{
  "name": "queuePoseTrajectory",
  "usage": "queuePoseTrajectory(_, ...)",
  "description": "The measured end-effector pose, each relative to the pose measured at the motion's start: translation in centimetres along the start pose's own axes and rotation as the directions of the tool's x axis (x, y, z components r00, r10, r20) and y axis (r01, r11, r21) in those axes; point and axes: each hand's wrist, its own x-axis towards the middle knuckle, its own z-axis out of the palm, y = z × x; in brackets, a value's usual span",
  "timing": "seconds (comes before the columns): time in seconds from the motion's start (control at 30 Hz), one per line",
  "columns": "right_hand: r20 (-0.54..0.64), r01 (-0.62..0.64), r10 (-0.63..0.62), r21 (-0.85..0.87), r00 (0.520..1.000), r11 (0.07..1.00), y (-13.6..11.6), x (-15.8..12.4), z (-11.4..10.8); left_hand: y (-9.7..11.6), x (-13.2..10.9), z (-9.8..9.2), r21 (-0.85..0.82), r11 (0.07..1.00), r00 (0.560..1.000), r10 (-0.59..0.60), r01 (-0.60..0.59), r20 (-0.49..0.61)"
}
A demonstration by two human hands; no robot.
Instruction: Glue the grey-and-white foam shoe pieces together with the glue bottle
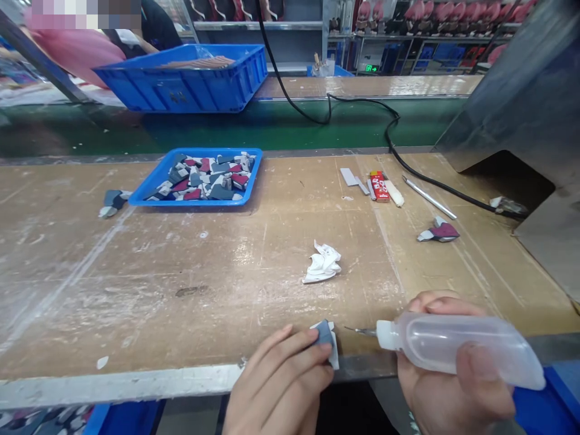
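Note:
My left hand (281, 380) pinches a small grey-and-white piece (327, 341) at the near edge of the wooden table (217, 272). My right hand (453, 374) grips a clear squeeze bottle (457, 347) lying sideways. Its thin metal needle tip (360, 330) points left, a short gap away from the piece.
A crumpled white tissue (321, 263) lies mid-table. A blue tray (199, 177) holds several grey, white and dark red pieces; one loose piece (113, 201) lies to its left, another (438, 232) at right. Small tools and a red lighter (378, 185), black cable (408, 157), blue crate (185, 78), metal housing (525, 133).

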Motion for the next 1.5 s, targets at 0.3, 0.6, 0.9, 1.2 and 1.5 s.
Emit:
queuePoseTrajectory(0.3,0.251,0.12,-0.094,-0.087,0.963,0.989,-0.1,-0.8,-1.2,-1.5,4.4,-2.0,0.084,0.986,0.967,0.124,-0.146,0.224)
queuePoseTrajectory(0.6,0.212,0.204,-0.176,-0.122,0.961,0.971,0.1,-0.7,-1.0,-0.5,6.4,-2.0,0.1,0.961,0.933,0.219,-0.256,0.286)
queuePoseTrajectory(0.9,0.21,0.105,-0.056,-0.233,0.976,0.967,-1.0,-0.4,-0.8,-0.7,4.7,-1.3,0.229,0.901,0.921,0.319,-0.368,0.224)
queuePoseTrajectory(1.2,0.265,0.114,-0.055,-0.213,0.963,0.97,-1.3,-0.1,-0.5,-0.9,4.1,-0.9,0.151,0.943,0.946,0.269,-0.297,0.18)
queuePoseTrajectory(1.5,0.309,0.13,-0.061,-0.21,0.949,0.969,-1.7,0.1,-0.1,-1.0,3.8,-0.6,0.114,0.969,0.968,0.201,-0.219,0.148)
